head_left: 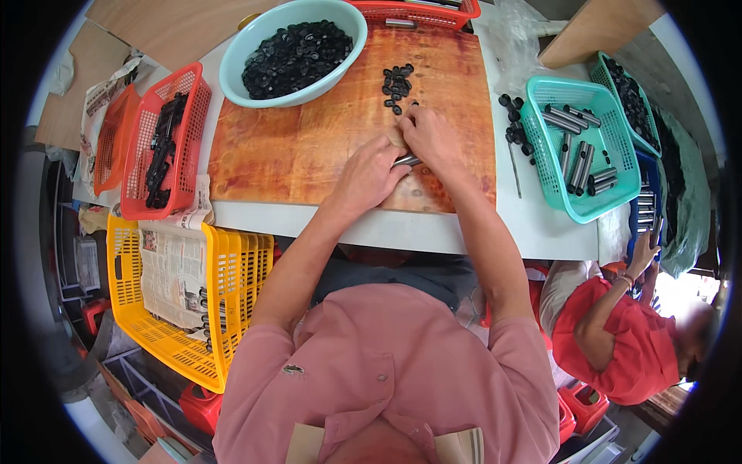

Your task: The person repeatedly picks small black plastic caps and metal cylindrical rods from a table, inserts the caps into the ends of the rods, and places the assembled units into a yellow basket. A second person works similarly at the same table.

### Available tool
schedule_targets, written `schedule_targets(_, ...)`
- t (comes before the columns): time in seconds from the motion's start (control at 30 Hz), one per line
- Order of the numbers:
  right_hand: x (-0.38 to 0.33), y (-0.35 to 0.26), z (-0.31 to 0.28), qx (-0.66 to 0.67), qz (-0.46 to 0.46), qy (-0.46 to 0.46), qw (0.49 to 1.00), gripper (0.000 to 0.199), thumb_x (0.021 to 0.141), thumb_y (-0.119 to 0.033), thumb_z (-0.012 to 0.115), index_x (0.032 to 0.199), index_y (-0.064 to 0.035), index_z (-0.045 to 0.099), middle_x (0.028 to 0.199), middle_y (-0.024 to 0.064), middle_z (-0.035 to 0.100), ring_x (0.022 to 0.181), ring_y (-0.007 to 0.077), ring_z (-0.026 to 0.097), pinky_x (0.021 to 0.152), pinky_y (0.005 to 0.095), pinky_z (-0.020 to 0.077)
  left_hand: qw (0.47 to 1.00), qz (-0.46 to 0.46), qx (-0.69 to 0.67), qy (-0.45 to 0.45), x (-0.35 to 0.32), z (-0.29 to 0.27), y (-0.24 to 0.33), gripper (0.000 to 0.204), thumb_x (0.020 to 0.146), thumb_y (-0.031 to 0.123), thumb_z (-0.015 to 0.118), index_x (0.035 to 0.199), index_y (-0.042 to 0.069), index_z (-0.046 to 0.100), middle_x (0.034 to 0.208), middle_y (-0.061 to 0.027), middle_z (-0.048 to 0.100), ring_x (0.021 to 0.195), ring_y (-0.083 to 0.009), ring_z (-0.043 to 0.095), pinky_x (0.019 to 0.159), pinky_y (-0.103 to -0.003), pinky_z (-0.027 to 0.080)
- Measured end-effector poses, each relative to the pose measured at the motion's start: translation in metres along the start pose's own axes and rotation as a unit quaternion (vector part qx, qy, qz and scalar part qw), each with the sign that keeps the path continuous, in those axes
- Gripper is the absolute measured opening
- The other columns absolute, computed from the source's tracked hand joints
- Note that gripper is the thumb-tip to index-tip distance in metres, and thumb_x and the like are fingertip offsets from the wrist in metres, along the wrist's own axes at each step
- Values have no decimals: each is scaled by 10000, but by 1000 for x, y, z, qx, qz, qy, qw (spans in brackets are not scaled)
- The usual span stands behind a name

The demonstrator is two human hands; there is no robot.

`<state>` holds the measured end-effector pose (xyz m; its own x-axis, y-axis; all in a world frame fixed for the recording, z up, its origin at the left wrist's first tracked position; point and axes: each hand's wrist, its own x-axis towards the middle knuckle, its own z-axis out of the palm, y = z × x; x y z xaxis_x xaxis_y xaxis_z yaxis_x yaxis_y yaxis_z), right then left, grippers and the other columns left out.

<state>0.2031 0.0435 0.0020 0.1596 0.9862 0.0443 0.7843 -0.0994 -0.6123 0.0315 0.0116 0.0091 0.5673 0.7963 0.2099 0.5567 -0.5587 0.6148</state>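
Both hands are brought together at the centre of the frame, over a reddish wooden board (309, 147). A short grey metal tube (405, 161) is held between them: the left hand (363, 174) is curled around its near end, and the right hand (433, 139) is closed over its far end, fingers bent down toward the board. Whether anything else is pinched in the right fingers cannot be told.

Just above the right hand, a small heap of black caps (397, 83) is spread on the board. At the upper middle of the frame, a pale blue bowl (232, 73) filled with more black caps is set on the board's far left corner. To the right, a teal basket (541, 147) holding grey metal tubes is placed on the white table (433, 232). At the left, a red basket (135, 182) with black parts is seen, and lower left a yellow crate (232, 286) lined with newspaper. At the lower right, another person in a red shirt (618, 344) is seated beside the table.
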Motion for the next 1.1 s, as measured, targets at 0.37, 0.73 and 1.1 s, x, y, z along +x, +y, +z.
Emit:
schedule_targets(0.37,0,-6,11,-39,10,28,999,323,1011,-331,606,986,-25,705,933,243,745,885,453,710,803,559,531,998,37,-15,38,1,9,-6,200,864,137,793,979,0,705,926,-159,616,901,-375,626,799,-475,506)
schedule_targets(0.73,-5,-2,13,-24,-21,69,997,276,1017,-269,615,876,-34,643,849,199,709,760,414,703,712,528,532,999,25,-25,38,-3,12,-1,224,833,88,807,979,-2,663,939,-133,568,925,-348,600,797,-456,484)
schedule_targets(1.1,0,-1,26,-37,-11,63,997,329,1034,-322,564,952,-30,688,893,236,728,783,459,707,741,565,541,997,35,15,73,-8,13,1,218,832,143,793,985,30,686,946,-114,591,906,-335,620,781,-448,505)
